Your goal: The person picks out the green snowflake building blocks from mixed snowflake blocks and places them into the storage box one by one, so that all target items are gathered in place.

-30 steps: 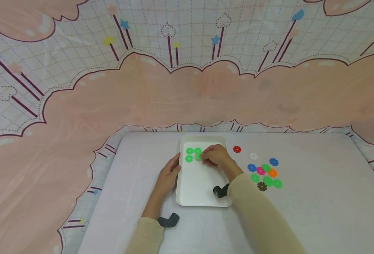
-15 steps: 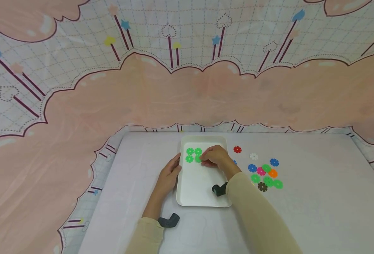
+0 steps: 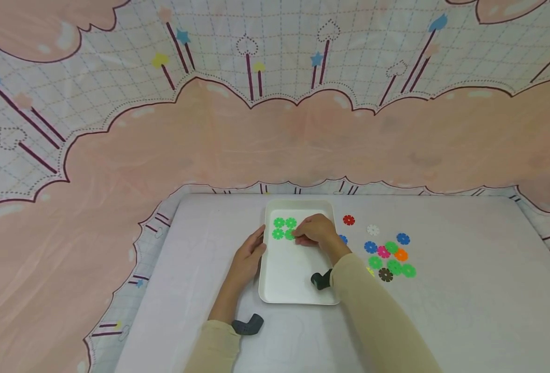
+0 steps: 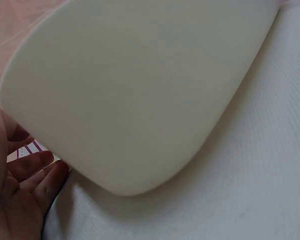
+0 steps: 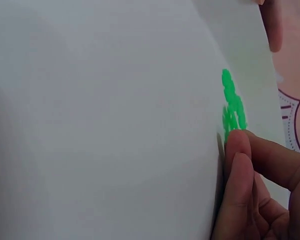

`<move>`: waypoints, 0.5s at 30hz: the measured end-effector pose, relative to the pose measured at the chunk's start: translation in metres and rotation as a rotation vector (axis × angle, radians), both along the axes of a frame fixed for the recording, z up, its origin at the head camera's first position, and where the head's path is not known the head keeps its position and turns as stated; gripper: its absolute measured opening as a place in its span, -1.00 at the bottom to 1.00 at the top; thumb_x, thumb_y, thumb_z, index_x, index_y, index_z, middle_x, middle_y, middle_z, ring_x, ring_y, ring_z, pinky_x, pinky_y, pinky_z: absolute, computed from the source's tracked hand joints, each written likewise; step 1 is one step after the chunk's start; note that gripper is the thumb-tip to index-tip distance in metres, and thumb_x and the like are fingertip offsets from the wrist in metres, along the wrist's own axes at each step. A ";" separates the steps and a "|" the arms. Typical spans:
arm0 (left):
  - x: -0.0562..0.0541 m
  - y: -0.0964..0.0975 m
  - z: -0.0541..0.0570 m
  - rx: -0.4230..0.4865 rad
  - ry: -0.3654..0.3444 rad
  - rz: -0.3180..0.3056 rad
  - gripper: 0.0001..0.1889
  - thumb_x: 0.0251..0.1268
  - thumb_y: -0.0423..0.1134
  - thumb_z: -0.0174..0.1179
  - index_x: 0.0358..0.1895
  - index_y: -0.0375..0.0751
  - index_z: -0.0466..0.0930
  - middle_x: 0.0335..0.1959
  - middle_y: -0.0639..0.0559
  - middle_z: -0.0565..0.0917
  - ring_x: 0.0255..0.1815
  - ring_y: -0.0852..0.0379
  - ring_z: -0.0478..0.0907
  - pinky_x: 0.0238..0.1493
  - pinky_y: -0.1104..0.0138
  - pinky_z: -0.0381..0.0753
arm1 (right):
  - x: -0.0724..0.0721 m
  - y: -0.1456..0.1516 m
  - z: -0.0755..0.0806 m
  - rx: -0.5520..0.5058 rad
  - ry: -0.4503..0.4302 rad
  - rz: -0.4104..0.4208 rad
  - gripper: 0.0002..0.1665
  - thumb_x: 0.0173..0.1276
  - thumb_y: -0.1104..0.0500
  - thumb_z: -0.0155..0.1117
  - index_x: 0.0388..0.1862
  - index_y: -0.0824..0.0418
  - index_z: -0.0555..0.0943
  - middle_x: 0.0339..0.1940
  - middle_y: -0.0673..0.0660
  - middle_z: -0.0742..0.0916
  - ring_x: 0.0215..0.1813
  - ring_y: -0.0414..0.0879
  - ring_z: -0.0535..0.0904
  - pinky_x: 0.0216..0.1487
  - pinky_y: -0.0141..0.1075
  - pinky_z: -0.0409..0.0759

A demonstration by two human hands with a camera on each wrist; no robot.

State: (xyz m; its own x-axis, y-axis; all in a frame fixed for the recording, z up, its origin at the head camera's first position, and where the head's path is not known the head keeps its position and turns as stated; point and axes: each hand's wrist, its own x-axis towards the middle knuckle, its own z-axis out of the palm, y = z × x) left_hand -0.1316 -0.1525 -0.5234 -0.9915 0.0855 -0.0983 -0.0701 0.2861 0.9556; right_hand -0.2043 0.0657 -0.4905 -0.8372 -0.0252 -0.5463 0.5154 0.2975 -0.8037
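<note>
A white tray (image 3: 298, 280) lies on the table, with several green snowflake discs (image 3: 278, 223) grouped in two rows near its upper left corner. My left hand (image 3: 247, 257) holds the tray's left edge; in the left wrist view the curled fingers (image 4: 52, 182) meet the rim. Above the tray, my right hand (image 3: 318, 231) pinches the right side of the lower-right green disc (image 3: 289, 234), partly covering it. From the right wrist, thumb and fingertips (image 5: 238, 145) come together right at the green discs (image 5: 232, 100), which appear edge-on there.
Right of the tray, loose discs lie on the white table (image 3: 480, 290): a red disc (image 3: 349, 220), a white disc (image 3: 372, 229), a pink disc (image 3: 384, 252), an orange disc (image 3: 401, 254), a brown disc (image 3: 385, 274) and several blue and green ones. A yellow disc is mostly behind the right sleeve (image 3: 377, 305).
The right hand and the disc at its fingertips have shifted slightly left and down, lining the disc up with its neighbours. The left hand stays at the tray's edge.
</note>
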 end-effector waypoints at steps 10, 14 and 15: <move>0.000 0.000 0.000 0.012 -0.002 -0.005 -0.48 0.60 -0.18 0.02 0.54 0.20 0.31 0.51 0.04 0.44 0.52 -0.04 0.40 0.50 -0.06 0.40 | -0.004 -0.003 -0.004 0.075 -0.015 -0.028 -0.80 0.19 0.21 0.56 -0.32 0.25 0.68 -0.53 0.11 0.78 -0.56 -0.18 0.70 -0.48 -0.45 0.67; 0.000 0.001 0.001 0.013 -0.002 -0.007 -0.48 0.60 -0.18 0.02 0.55 0.20 0.30 0.51 0.03 0.44 0.51 -0.04 0.40 0.49 -0.07 0.40 | -0.005 -0.003 -0.005 0.084 -0.016 -0.030 -0.79 0.18 0.21 0.57 -0.32 0.26 0.68 -0.53 0.12 0.78 -0.57 -0.17 0.70 -0.49 -0.45 0.67; 0.000 0.001 0.001 0.012 -0.002 -0.008 -0.47 0.60 -0.18 0.02 0.55 0.20 0.30 0.51 0.03 0.44 0.51 -0.04 0.40 0.49 -0.07 0.40 | -0.005 -0.003 -0.005 0.081 -0.016 -0.028 -0.78 0.18 0.21 0.57 -0.31 0.26 0.68 -0.53 0.12 0.78 -0.57 -0.17 0.70 -0.49 -0.45 0.67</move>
State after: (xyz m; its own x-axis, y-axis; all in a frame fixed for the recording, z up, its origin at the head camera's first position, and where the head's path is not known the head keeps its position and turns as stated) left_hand -0.1311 -0.1519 -0.5225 -0.9905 0.0947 -0.0997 -0.0701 0.2756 0.9587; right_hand -0.2098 0.0627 -0.4951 -0.8281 0.0429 -0.5590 0.5372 0.3462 -0.7691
